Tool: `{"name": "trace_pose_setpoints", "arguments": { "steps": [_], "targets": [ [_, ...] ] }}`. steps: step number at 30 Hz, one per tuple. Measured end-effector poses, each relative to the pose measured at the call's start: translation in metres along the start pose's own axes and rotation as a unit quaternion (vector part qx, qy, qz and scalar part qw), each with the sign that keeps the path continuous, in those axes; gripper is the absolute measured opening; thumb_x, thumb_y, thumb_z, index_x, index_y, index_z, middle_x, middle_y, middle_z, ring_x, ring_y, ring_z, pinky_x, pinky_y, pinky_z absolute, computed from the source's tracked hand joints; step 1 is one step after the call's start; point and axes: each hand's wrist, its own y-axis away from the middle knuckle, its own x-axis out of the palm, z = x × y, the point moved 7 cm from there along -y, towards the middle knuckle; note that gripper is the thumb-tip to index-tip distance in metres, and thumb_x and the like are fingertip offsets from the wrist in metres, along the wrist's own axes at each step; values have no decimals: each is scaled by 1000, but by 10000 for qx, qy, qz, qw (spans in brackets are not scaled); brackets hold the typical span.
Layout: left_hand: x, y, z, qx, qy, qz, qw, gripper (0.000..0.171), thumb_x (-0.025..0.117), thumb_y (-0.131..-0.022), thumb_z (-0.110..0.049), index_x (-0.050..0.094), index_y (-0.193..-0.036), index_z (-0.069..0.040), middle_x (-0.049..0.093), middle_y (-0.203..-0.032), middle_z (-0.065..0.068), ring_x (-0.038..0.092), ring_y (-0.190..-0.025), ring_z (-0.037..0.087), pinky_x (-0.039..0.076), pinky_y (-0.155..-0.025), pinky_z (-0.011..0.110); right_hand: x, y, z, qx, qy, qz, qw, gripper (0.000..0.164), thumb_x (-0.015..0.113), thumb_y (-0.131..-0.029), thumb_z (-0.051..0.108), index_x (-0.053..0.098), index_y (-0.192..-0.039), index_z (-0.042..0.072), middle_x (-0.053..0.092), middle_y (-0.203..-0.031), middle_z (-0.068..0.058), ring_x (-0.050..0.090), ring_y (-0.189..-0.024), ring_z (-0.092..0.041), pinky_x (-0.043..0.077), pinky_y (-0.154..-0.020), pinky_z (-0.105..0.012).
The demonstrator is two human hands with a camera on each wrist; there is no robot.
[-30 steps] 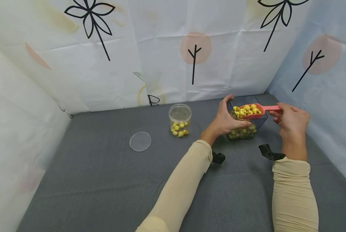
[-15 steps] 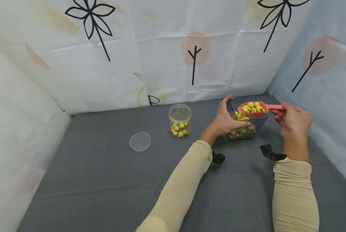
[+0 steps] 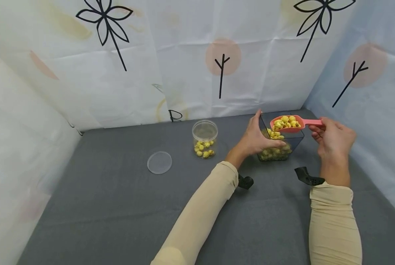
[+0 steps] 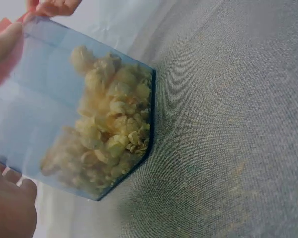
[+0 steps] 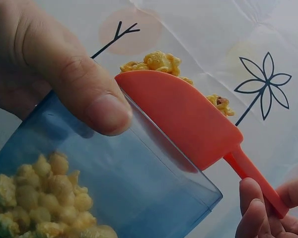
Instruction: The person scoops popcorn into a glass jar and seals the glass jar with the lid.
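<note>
A clear bluish square container (image 3: 294,142) partly filled with yellow popcorn (image 4: 114,119) stands at the right of the grey table. My left hand (image 3: 251,140) grips its left side, the thumb lying along the near wall. In my right hand (image 3: 337,139) is the handle of a red scoop (image 5: 184,119), pinched between thumb and fingers. Heaped with popcorn, the scoop is held nearly level above the container's opening. In the right wrist view the scoop's lower part shows behind the container's rim; whether they touch I cannot tell.
Left of the container stands a round clear jar (image 3: 205,138) with some popcorn at its bottom. A clear round disc (image 3: 159,162), like a lid, lies flat on the grey cloth (image 3: 117,206). Patterned white sheets (image 3: 184,55) enclose the back and sides.
The loaded scoop has risen a little out of the container and shifted slightly right, then settled there. My left hand keeps its grip on the container.
</note>
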Motion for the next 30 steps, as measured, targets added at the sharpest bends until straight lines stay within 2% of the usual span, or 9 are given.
{"name": "trace_pose_setpoints", "arguments": {
  "steps": [7,19,30],
  "targets": [
    [0,9,2,-9,-392,22,9992,130,89,-76,-46,-6,-164,-35,12,-172,-3,22,-158,19,38,-121,48,-1,1,-5,59,97,-53,9999,10,76,-93,22,77,-95,13,74,-68,0,68,-53,-11,51,-47,-19],
    [-18,14,-9,234,-343,-110,9991,130,90,-74,-47,-5,-162,-41,15,-171,-6,26,-157,18,41,-118,48,6,5,1,-134,-440,193,9988,14,78,-91,18,76,-98,7,75,-75,-3,68,-51,-13,48,-45,-20],
    [-35,19,-24,389,-329,-190,9985,130,91,-74,-46,-4,-162,-41,17,-170,-7,26,-157,19,39,-120,50,18,12,9,-153,-193,89,9997,22,83,-87,24,77,-103,11,75,-90,-2,70,-57,-12,50,-49,-18]
  ]
}}
